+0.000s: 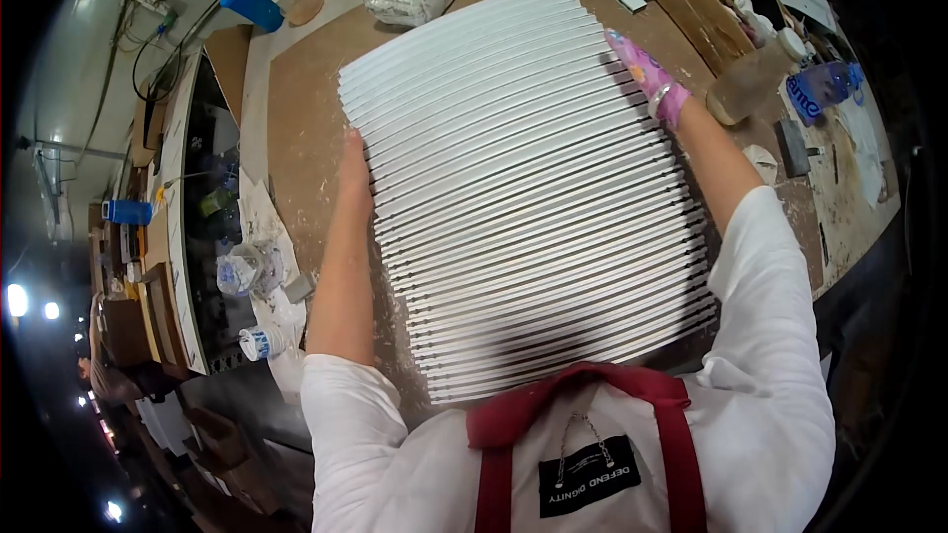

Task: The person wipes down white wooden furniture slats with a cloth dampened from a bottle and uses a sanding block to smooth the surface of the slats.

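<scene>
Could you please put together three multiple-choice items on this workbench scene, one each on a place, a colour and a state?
1. Where does the left hand rest?
A. on the left ends of the white strips
B. on the blue cylinder
C. on the glass jar

2. What colour is the right hand's glove?
A. black
B. pink
C. green

3. How do the strips lie?
A. flat, side by side
B. upright in a bundle
C. scattered on the floor

Answers: 1 A, the bare hand presses their edge; 2 B, patterned pink shows; 3 A, they form one flat row on the brown board.
</scene>
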{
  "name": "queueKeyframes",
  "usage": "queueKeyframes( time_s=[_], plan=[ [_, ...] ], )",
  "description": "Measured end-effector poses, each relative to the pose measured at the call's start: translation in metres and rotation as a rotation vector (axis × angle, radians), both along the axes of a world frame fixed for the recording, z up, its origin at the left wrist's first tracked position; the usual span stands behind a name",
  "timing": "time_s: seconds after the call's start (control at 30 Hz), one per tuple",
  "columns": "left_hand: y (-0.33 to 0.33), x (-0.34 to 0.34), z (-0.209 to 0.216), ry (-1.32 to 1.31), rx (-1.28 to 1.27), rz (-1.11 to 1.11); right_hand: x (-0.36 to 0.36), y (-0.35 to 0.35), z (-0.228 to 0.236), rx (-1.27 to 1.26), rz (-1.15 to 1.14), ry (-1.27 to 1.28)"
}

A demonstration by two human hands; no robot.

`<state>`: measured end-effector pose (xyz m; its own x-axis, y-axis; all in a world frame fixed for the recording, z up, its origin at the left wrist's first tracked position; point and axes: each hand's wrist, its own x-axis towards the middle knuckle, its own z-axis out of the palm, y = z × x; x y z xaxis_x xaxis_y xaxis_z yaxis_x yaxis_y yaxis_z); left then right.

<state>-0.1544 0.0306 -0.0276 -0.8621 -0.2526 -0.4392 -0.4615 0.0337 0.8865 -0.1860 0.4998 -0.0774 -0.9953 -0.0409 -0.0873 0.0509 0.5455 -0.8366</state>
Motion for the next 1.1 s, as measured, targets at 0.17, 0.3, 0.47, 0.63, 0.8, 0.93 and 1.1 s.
queueKeyframes(
  time_s=[0.17, 0.3, 0.47, 0.63, 0.8, 0.93, 1.1],
  plan=[
    [-0.039, -0.016, -0.041, 0.208, 0.166, -0.114, 0.004, 0.003, 0.020, -0.072, 0.209, 0.067],
    [-0.075, 0.010, -0.036, 0.322, -0.064, -0.149, 0.035, 0.042, 0.029, 0.154, 0.280, 0.289],
    [-0.073, 0.148, -0.011, 0.269, -0.166, -0.006, 0.194, 0.057, 0.061, -0.338, -0.178, -0.064],
    [-0.070, 0.312, -0.031, 0.268, -0.151, -0.014, 0.340, 0.052, 0.032, -0.344, -0.492, -0.165],
    [-0.027, 0.382, -0.011, 0.326, -0.679, -0.466, 0.410, 0.002, 0.032, -0.213, -0.476, -0.067],
    [-0.015, 0.382, -0.014, 0.448, -0.771, -0.443, 0.417, -0.017, 0.031, 0.014, -0.322, 0.030],
    [-0.012, 0.386, -0.010, 0.285, -0.485, -0.243, 0.420, -0.015, 0.025, 0.149, -0.367, 0.057]
  ],
)
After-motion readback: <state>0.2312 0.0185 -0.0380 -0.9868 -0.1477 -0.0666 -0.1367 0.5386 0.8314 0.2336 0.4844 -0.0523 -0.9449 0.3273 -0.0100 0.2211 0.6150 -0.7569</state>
